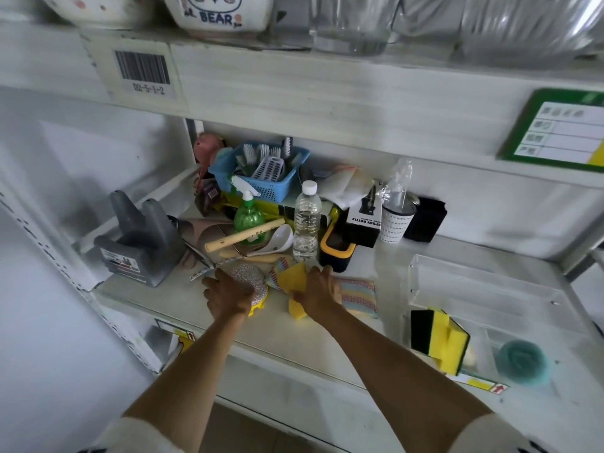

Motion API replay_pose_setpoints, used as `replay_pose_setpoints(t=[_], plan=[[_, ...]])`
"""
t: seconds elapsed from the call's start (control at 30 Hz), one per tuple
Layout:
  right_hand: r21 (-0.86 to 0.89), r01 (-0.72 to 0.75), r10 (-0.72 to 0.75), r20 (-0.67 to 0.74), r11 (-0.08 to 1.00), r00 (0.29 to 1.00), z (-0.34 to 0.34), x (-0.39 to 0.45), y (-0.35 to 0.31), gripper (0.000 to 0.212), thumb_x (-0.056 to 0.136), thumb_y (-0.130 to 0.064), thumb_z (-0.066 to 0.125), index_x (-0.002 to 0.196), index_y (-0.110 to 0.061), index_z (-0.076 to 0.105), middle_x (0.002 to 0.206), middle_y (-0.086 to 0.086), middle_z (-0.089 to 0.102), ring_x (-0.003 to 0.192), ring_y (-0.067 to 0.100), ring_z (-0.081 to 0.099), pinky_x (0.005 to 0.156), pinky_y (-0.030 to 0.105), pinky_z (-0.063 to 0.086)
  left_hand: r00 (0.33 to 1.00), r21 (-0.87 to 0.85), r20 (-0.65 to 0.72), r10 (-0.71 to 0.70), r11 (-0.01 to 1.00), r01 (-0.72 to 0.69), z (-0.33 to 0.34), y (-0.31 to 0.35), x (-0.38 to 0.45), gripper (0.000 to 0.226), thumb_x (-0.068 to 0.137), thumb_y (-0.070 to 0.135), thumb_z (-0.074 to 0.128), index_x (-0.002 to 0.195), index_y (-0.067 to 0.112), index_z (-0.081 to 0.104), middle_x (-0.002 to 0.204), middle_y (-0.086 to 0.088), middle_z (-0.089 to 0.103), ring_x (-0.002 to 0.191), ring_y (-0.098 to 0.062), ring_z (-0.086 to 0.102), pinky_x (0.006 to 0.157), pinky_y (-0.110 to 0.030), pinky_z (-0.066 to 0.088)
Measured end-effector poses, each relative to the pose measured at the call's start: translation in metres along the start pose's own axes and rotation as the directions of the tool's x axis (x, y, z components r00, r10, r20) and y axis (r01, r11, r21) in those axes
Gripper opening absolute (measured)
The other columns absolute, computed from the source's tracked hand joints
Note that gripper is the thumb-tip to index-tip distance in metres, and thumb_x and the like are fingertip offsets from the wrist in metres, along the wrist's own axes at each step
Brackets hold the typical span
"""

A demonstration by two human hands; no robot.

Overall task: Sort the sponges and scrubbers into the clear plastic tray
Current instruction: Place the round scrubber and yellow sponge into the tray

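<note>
My left hand (pixel 227 294) rests on a round silver scrubber pad (pixel 248 275) with a yellow base, fingers curled over its near edge. My right hand (pixel 318 291) grips a yellow sponge (pixel 295 277) in the middle of the shelf. A striped pastel sponge cloth (pixel 359 294) lies just right of that hand. The clear plastic tray (pixel 483 289) stands at the right. It holds yellow-and-black sponges (pixel 439 338) in its near left part and a teal round scrubber (pixel 523 359) in its near right part.
Behind the hands stand a water bottle (pixel 307 220), a green spray bottle (pixel 248 214), a wooden-handled tool (pixel 243 235), a white spoon (pixel 277 240), a yellow-black box (pixel 336 251) and a blue basket (pixel 261 170). A grey holder (pixel 140 237) sits at left. A shelf board (pixel 327 93) hangs overhead.
</note>
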State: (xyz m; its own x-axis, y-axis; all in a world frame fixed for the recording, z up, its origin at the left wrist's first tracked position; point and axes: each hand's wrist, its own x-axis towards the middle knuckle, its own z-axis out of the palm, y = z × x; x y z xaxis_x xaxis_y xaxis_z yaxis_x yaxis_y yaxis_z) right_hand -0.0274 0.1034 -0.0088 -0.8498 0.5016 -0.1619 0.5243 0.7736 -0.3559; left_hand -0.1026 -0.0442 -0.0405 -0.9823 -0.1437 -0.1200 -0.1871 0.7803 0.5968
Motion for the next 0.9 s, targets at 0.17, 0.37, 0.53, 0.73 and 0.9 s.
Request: replay_pose_setpoints(t=[0.17,0.37,0.53,0.73,0.9], plan=[[0.101,0.014,-0.01,-0.038,0.995,0.999,-0.001,-0.01,0.004,0.052,0.083,-0.034,0.069,0.123,-0.01,0.045,0.128,0.015,0.041,0.11,0.035,0.056,0.084,0.038,0.048,0.995,-0.198,-0.09,-0.03,0.98,0.012,-0.003,-0.012,-0.015,0.064,0.079,0.02,0.069,0.131,-0.004,0.04,0.128,-0.028,0.046,0.111,-0.047,0.054,0.091,-0.05,0.049],[0.262,0.113,-0.088,-0.104,0.958,0.991,-0.008,-0.024,0.007,0.048,0.085,-0.036,0.065,0.119,-0.009,0.045,0.112,0.016,0.062,0.103,0.035,0.061,0.077,0.036,0.047,0.939,-0.188,-0.288,0.188,0.95,-0.248,-0.02,-0.014,-0.044,0.048,0.08,0.015,0.063,0.122,0.0,0.046,0.121,-0.022,0.051,0.105,-0.044,0.057,0.078,-0.052,0.052],[0.373,0.253,-0.138,-0.308,0.892,0.941,-0.026,-0.04,0.01,0.042,0.084,-0.031,0.064,0.114,-0.009,0.045,0.108,0.014,0.063,0.097,0.035,0.062,0.072,0.037,0.048,0.897,-0.312,-0.349,0.271,0.869,-0.384,-0.032,0.012,-0.075,0.042,0.082,0.018,0.066,0.118,0.009,0.047,0.117,-0.014,0.055,0.102,-0.035,0.059,0.08,-0.044,0.051],[0.404,0.324,-0.06,-0.545,0.856,0.836,-0.06,-0.058,0.042,0.043,0.085,-0.036,0.06,0.118,-0.014,0.045,0.113,0.008,0.064,0.097,0.032,0.064,0.074,0.037,0.054,0.794,-0.394,-0.401,0.457,0.696,-0.6,-0.02,0.06,-0.108,0.047,0.087,0.02,0.061,0.127,0.003,0.044,0.125,-0.016,0.054,0.112,-0.031,0.054,0.086,-0.031,0.043],[0.363,0.286,0.025,-0.655,0.887,0.755,-0.096,-0.068,0.097,0.049,0.089,-0.036,0.059,0.129,-0.011,0.046,0.122,0.011,0.061,0.103,0.035,0.062,0.078,0.038,0.049,0.789,-0.477,-0.342,0.51,0.629,-0.614,0.008,0.119,-0.14,0.061,0.086,0.043,0.049,0.128,-0.001,0.044,0.126,-0.022,0.057,0.114,-0.036,0.057,0.096,-0.045,0.048]])
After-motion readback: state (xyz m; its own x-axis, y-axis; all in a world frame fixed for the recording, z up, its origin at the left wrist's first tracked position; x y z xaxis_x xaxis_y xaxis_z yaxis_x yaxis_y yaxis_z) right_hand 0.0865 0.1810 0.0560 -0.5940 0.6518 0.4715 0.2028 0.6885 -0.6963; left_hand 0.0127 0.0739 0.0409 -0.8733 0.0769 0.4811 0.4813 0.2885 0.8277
